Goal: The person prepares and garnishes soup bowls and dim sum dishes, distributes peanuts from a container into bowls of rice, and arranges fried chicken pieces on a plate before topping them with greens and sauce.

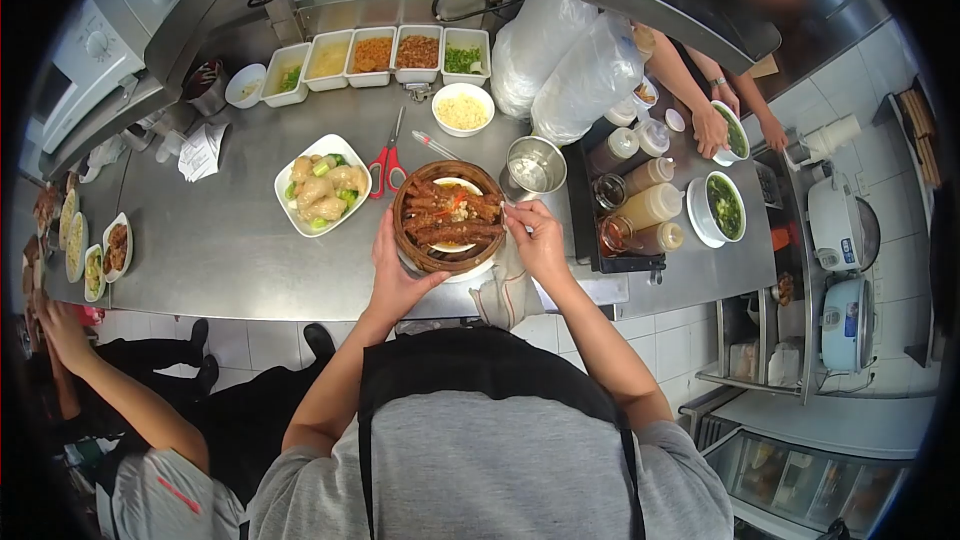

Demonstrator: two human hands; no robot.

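A round bamboo steamer (pixel 404 235) holds a white bowl of brown braised pieces (pixel 455 220) topped with red and pale bits. My left hand (pixel 395 275) is wrapped round the steamer's left side. At its right rim, my right hand (pixel 538 240) has its fingers pinched together; whatever is between them is too small to name. A white plate shows partly beneath the steamer, and a striped cloth (pixel 502 290) lies below my right hand. Left of the steamer are red-handled scissors (pixel 388 172) and a square white bowl of dumplings and greens (pixel 323 186).
Several topping containers (pixel 372 57) line the back beside plastic bags (pixel 590 75). A metal cup (pixel 534 168) and a tray of sauce bottles (pixel 650 206) stand to the right. Other people's hands are at a soup bowl (pixel 733 132), back right; another person stands at left.
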